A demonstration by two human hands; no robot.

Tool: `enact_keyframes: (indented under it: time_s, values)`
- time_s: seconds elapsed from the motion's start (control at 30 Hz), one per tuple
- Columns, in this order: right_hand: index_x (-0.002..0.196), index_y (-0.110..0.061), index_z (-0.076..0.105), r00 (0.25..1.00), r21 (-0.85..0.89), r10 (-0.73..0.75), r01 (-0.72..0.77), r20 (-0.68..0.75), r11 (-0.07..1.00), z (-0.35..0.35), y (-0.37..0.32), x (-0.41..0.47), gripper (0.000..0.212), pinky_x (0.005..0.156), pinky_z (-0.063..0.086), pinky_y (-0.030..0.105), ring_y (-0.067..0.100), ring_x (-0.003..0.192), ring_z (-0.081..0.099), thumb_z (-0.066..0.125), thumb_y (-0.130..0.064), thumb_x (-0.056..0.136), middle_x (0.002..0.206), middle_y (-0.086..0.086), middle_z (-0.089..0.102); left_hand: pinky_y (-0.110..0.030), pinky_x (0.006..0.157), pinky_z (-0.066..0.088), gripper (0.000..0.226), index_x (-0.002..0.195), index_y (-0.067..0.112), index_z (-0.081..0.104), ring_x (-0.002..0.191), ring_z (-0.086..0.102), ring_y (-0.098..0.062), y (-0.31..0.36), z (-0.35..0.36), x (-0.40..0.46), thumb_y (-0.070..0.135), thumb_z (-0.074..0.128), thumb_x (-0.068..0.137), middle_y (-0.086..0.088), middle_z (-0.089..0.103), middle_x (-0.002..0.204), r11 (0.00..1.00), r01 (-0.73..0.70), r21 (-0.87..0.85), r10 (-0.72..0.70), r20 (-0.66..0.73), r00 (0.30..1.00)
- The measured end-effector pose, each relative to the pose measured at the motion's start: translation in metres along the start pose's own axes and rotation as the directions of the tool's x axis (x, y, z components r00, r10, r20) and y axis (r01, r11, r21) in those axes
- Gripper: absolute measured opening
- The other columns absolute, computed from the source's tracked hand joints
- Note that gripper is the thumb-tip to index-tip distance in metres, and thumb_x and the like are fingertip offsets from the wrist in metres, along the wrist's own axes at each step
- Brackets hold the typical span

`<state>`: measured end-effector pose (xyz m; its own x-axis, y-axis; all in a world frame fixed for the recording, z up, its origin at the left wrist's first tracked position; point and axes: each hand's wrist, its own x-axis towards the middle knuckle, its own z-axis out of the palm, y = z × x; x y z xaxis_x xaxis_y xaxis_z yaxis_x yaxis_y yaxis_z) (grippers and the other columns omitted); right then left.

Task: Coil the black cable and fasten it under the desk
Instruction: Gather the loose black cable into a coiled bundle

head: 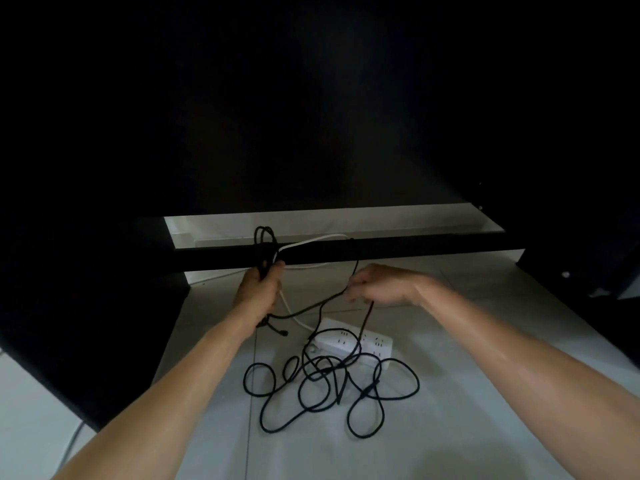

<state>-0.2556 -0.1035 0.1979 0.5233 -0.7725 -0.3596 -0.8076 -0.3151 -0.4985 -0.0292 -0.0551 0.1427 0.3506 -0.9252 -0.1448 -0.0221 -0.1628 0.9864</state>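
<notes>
**A:** While most of the black cable [325, 389] lies in a loose tangle on the pale floor [450, 427], a few turns are already gathered in the left hand [260, 287], fingers curled tight around them!

**B:** And that bundle stands upright, long axis running up and down, its top loops poking above the fist against the dark bar [398, 249] of the table.

**A:** Right hand [375, 284] pinches a single strand between fingertips, and the cable runs across from it to the left fist. I'd say it's feeding slack across for the next turn.

**B:** Makes sense; one hand as the spool, one as the guide. A strand drops from that pinch down over the white power strip [360, 344] into the pile.

**A:** White cord [311, 241] too, running along the bar and passing by the left hand. Whether it's caught inside the grip, I can't tell.

**B:** Plenty left to wind before any fastening, by my read.
</notes>
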Motion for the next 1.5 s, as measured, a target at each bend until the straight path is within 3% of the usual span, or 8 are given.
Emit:
enact_keyframes:
  time_s: [0.27, 0.47, 0.63, 0.9, 1.03, 1.2, 1.37, 1.5]
  values:
    - [0.087, -0.031, 0.074, 0.966, 0.341, -0.120, 0.195, -0.229, 0.920, -0.024, -0.005, -0.001, 0.010, 0.071, 0.043, 0.018, 0.000, 0.076, 0.057, 0.065, -0.030, 0.092, 0.081, -0.019, 0.069, -0.019, 0.035, 0.023, 0.031, 0.074, 0.021, 0.047, 0.036, 0.029, -0.006, 0.015, 0.013, -0.008, 0.041, 0.053, 0.096, 0.010, 0.035, 0.046, 0.996, -0.008, -0.087, 0.010, 0.031, 0.999]
    - [0.089, -0.029, 0.067, 0.927, -0.134, 0.035, -0.091, -0.374, 0.987, -0.039, 0.017, 0.005, 0.013, 0.079, 0.048, 0.027, 0.016, 0.095, 0.061, 0.056, -0.032, 0.094, 0.097, -0.004, 0.066, -0.025, 0.052, 0.033, 0.034, 0.073, 0.030, 0.055, 0.052, 0.043, -0.009, 0.012, 0.002, -0.008, 0.062, 0.059, 0.084, 0.011, 0.048, 0.057, 0.984, -0.119, 0.134, 0.116, 0.033, 0.993]
    - [0.091, -0.023, 0.071, 0.948, 0.477, 0.021, 0.140, -0.317, 0.868, -0.036, 0.004, 0.004, 0.021, 0.077, 0.048, 0.020, 0.011, 0.087, 0.063, 0.053, -0.025, 0.099, 0.087, -0.013, 0.066, -0.025, 0.065, 0.041, 0.035, 0.088, 0.022, 0.065, 0.066, 0.052, -0.006, 0.010, 0.013, -0.019, 0.056, 0.066, 0.081, 0.013, 0.058, 0.069, 0.952, -0.236, 0.198, 0.206, 0.159, 0.966]
    - [0.087, -0.010, 0.065, 0.949, 0.610, -0.161, 0.299, -0.272, 0.734, -0.037, -0.038, -0.002, 0.021, 0.075, 0.057, 0.043, 0.026, 0.075, 0.066, 0.048, -0.009, 0.098, 0.085, 0.016, 0.060, -0.011, 0.089, 0.040, 0.071, 0.132, 0.036, 0.050, 0.114, 0.052, 0.011, 0.016, 0.053, -0.037, 0.057, 0.077, 0.069, 0.021, 0.061, 0.124, 0.906, -0.397, 0.145, 0.314, 0.396, 0.863]
    - [0.081, -0.014, 0.064, 0.948, 0.675, -0.051, 0.261, -0.314, 0.690, -0.038, -0.037, 0.002, 0.018, 0.065, 0.058, 0.037, 0.023, 0.071, 0.066, 0.052, -0.009, 0.094, 0.082, 0.011, 0.061, -0.004, 0.073, 0.042, 0.035, 0.119, 0.023, 0.056, 0.090, 0.060, 0.013, 0.020, 0.063, -0.039, 0.026, 0.070, 0.088, 0.014, 0.070, 0.100, 0.902, -0.412, 0.129, 0.350, 0.339, 0.873]
    - [0.097, -0.021, 0.063, 0.898, 0.617, 0.198, 0.098, -0.393, 0.781, -0.035, -0.023, 0.013, 0.008, 0.062, 0.053, 0.028, 0.017, 0.085, 0.065, 0.058, -0.020, 0.090, 0.092, 0.004, 0.069, -0.008, 0.077, 0.038, 0.010, 0.106, 0.023, 0.057, 0.078, 0.060, 0.010, 0.018, 0.067, -0.038, 0.028, 0.054, 0.097, 0.013, 0.069, 0.065, 0.888, -0.400, 0.227, 0.306, 0.358, 0.882]
    - [0.099, -0.008, 0.065, 0.989, 0.863, 0.123, 0.005, -0.078, 0.506, -0.026, -0.008, 0.013, 0.018, 0.080, 0.055, 0.037, 0.024, 0.080, 0.069, 0.051, -0.017, 0.091, 0.086, 0.011, 0.071, -0.027, 0.081, 0.041, 0.038, 0.069, 0.026, 0.064, 0.075, 0.057, 0.002, 0.011, 0.069, -0.039, 0.036, 0.046, 0.101, 0.018, 0.064, 0.066, 0.858, -0.411, 0.307, 0.237, 0.473, 0.849]
    - [0.091, -0.008, 0.056, 0.992, 0.961, 0.067, 0.082, -0.103, 0.265, -0.022, -0.007, 0.014, 0.009, 0.065, 0.052, 0.032, 0.015, 0.052, 0.051, 0.047, -0.009, 0.090, 0.059, 0.002, 0.048, -0.023, 0.080, 0.043, 0.026, 0.099, 0.021, 0.066, 0.078, 0.064, -0.006, 0.015, 0.069, -0.041, 0.031, 0.042, 0.103, 0.008, 0.058, 0.062, 0.964, -0.182, 0.195, 0.039, 0.571, 0.820]
